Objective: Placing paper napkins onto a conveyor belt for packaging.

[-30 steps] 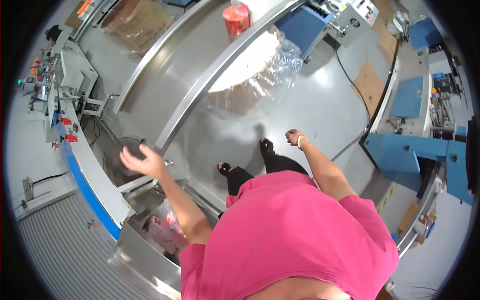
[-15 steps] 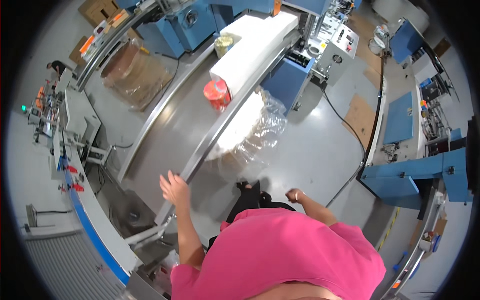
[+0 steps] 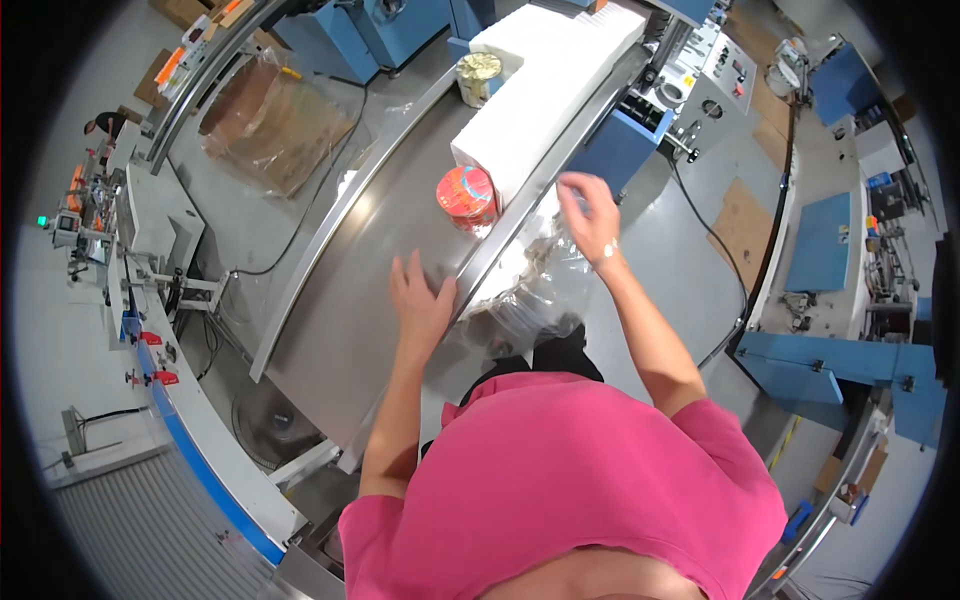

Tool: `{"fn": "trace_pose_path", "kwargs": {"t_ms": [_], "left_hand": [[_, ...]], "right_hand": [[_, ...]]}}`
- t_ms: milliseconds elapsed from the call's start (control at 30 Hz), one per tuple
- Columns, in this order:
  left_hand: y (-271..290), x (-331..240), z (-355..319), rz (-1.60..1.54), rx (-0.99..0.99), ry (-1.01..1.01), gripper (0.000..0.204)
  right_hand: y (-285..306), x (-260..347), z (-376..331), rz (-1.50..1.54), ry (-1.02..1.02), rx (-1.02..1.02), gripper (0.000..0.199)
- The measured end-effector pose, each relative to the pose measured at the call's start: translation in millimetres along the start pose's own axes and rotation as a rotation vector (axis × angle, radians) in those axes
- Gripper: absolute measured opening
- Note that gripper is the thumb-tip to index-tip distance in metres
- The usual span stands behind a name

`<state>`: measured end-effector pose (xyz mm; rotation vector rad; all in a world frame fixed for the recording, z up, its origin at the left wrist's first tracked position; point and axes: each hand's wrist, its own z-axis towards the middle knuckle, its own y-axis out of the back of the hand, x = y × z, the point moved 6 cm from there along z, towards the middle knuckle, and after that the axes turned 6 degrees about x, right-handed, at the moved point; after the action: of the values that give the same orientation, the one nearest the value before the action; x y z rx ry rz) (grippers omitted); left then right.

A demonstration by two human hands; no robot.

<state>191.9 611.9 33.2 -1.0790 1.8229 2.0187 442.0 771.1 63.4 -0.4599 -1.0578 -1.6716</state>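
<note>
My left hand (image 3: 421,299) is over the grey metal table (image 3: 335,330), near its right-hand rail, fingers spread with nothing in them. Beyond it stands a red round container (image 3: 467,198) with a patterned top, next to a white foam block (image 3: 560,75). My right hand (image 3: 592,217) is raised just right of the rail, above a clear plastic bag (image 3: 540,270) that has bright white contents. Its fingers are apart and hold nothing. A second round container (image 3: 479,79), with a pale yellowish top, sits in a notch of the foam block.
Blue machine cabinets (image 3: 340,45) stand at the back. A control panel (image 3: 728,72) is at the back right. A brown box under plastic (image 3: 270,125) is on the floor at left. A black cable (image 3: 715,220) crosses the floor on the right, beside flat cardboard (image 3: 745,225).
My right hand has risen from my side toward the rail and the foam block. My left hand has moved forward along the rail. The whole view has shifted a little.
</note>
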Motion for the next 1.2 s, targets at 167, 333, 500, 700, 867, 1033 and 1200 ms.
{"fn": "trace_pose_path", "kwargs": {"t_ms": [167, 333, 500, 700, 867, 1033, 1200], "left_hand": [[-3, -60, 49, -0.018, -0.089, -0.149, 0.078], [-39, -45, 81, -0.162, -0.183, -0.301, 0.084], [-32, -73, 59, -0.022, -0.298, -0.127, 0.075], [2, -38, 77, 0.099, -0.43, 0.107, 0.071], [20, -22, 92, 0.39, -0.746, 0.3, 0.067], [-29, -56, 71, 0.17, -0.307, 0.242, 0.033], [-91, -73, 70, -0.342, -0.024, 0.27, 0.054]], "right_hand": [[-66, 74, 45, -0.054, 0.525, 0.436, 0.033], [-102, 49, 44, -0.168, 0.659, 0.618, 0.038], [-96, 28, 46, -0.172, 0.753, 0.671, 0.032], [-95, 27, 50, -0.219, 0.84, 0.657, 0.039], [-89, 28, 54, -0.216, 0.812, 0.648, 0.035], [-94, 20, 52, -0.216, 0.752, 0.7, 0.036], [-69, 26, 73, 0.101, 0.683, 0.853, 0.051]]}}
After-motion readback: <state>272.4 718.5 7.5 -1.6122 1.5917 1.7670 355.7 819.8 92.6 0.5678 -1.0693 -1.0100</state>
